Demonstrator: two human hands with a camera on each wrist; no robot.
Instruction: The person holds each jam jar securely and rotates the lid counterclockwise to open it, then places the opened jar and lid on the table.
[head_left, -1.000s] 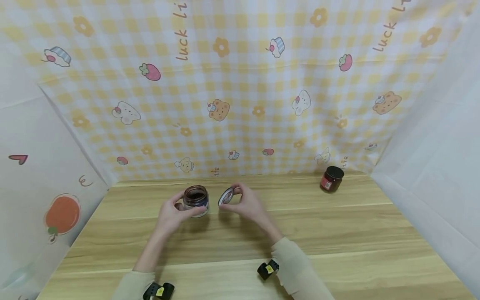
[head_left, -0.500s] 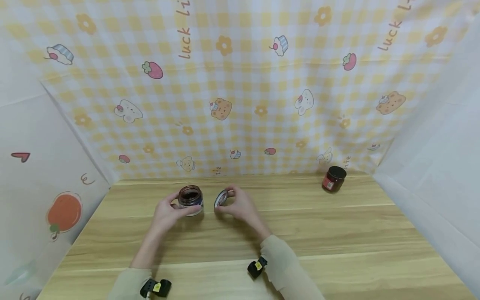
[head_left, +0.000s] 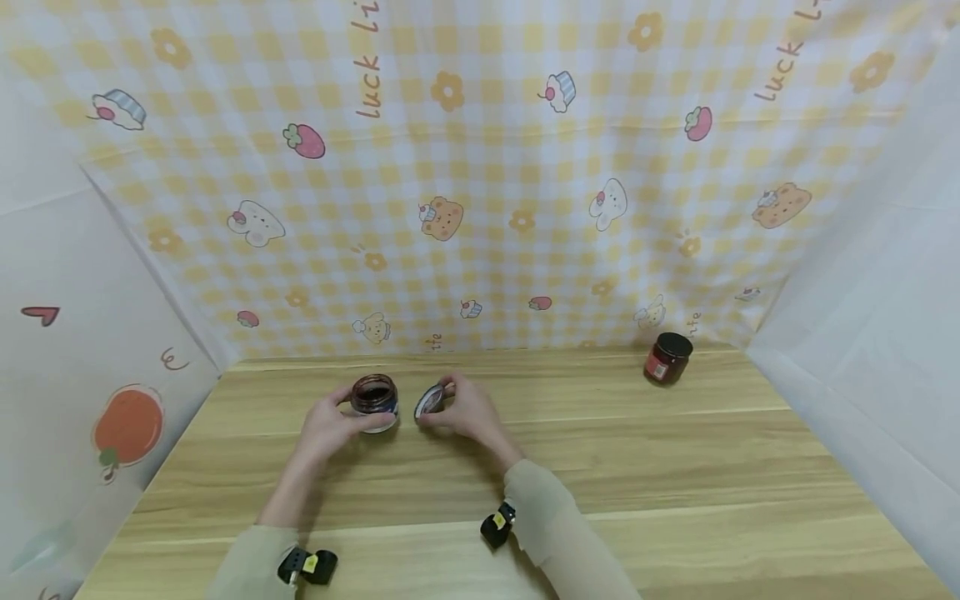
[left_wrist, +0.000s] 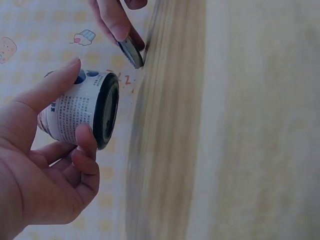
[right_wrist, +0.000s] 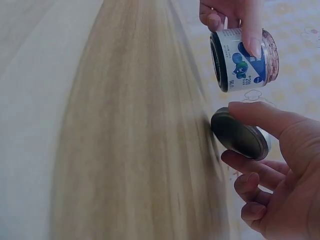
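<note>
My left hand (head_left: 327, 427) grips an uncovered glass jam jar (head_left: 374, 398) with dark residue inside its mouth. Blueberries and a blue patch show on the jar's white label (right_wrist: 246, 62) in the right wrist view. The left wrist view shows the jar's dark base (left_wrist: 107, 111), with thumb and fingers curled round the side. Just to the right, my right hand (head_left: 467, 415) pinches a round metal lid (head_left: 429, 402) by its edge, tilted up. Its dark outer face (right_wrist: 239, 134) appears in the right wrist view. A small gap separates lid and jar.
A second jar (head_left: 667, 358), dark red with a black lid, stands closed at the table's back right. Behind the wooden table (head_left: 570, 467) hangs a yellow checked cloth (head_left: 487, 167). White sheets (head_left: 885, 333) flank both sides. Each forearm wears a small black camera (head_left: 497, 525).
Both hands have shifted a little left, carrying the jar and the lid. The lid has stayed tilted in the right hand's pinch; the second jar rests where it was.
</note>
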